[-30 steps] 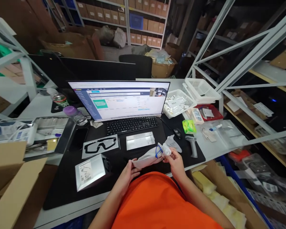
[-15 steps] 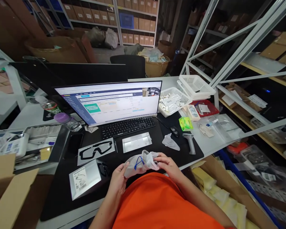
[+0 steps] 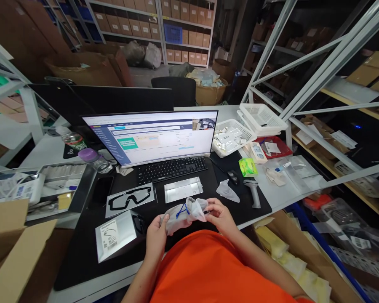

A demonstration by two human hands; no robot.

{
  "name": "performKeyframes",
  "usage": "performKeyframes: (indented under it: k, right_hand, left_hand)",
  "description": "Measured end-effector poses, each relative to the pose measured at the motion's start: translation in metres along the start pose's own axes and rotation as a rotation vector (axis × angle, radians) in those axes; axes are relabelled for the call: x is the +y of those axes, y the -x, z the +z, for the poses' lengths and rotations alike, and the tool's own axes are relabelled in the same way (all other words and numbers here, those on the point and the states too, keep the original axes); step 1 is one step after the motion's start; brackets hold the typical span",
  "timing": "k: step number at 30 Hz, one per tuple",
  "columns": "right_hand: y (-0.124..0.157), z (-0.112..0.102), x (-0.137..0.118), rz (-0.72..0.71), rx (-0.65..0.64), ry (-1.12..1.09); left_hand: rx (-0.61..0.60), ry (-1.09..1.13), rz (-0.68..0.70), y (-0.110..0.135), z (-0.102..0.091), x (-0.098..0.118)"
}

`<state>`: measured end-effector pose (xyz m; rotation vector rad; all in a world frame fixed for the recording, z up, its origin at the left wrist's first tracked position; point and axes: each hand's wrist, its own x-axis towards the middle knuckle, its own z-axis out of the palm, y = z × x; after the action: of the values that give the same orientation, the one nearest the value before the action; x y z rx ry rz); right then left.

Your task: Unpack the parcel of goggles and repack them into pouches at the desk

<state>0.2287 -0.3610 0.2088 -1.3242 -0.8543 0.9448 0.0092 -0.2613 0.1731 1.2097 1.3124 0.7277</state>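
Observation:
Both hands hold a grey cloth pouch (image 3: 186,213) with a blue drawstring just above the front of the black desk mat (image 3: 82,248). My left hand (image 3: 158,235) grips its left end, fingers curled round the fabric. My right hand (image 3: 219,215) pinches its right, open end. A silver box (image 3: 115,235) lies to the left of the hands, with a card showing black goggles (image 3: 129,199) behind it. A shallow metal tray (image 3: 183,189) sits just beyond the pouch.
A monitor (image 3: 151,136) and keyboard (image 3: 172,168) stand behind. To the right lie another grey cloth (image 3: 227,191), a mouse (image 3: 233,176), a barcode scanner (image 3: 254,192) and white baskets (image 3: 262,118). A cardboard box (image 3: 15,244) is at the left, a box of yellow packets (image 3: 293,261) lower right.
The pouch was stretched out and raised toward the right a second ago; now it is bunched and held lower, closer to my body, with both hands nearer together.

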Motion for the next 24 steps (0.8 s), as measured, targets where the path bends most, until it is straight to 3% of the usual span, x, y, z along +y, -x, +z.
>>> performKeyframes:
  k: [3, 7, 11, 14, 16, 20, 24]
  right_hand:
    - [-0.012, -0.015, -0.011, -0.101, 0.219, 0.006]
    - [-0.027, -0.054, -0.032, -0.049, 0.505, -0.145]
    - [-0.029, -0.076, -0.04, -0.027, 0.613, -0.256]
    - [-0.024, -0.067, -0.034, -0.001, 0.572, -0.283]
    - [-0.02, -0.055, -0.029, 0.014, 0.518, -0.276]
    - [-0.012, -0.027, -0.028, 0.023, 0.283, -0.159]
    - [-0.003, -0.007, -0.04, -0.181, 0.012, 0.052]
  left_hand:
    - [0.025, -0.08, 0.048, -0.006, -0.005, 0.003]
    - [0.179, -0.232, 0.152, -0.015, -0.019, 0.004]
    - [0.156, -0.705, 0.409, -0.021, -0.022, -0.003]
    - [0.192, -0.927, 0.523, -0.017, -0.013, -0.004]
    - [0.174, -0.827, 0.618, -0.012, -0.007, 0.004]
    - [-0.16, -0.444, 0.674, 0.002, 0.0, 0.04]
    - [-0.416, -0.27, 0.592, 0.01, 0.007, 0.081]
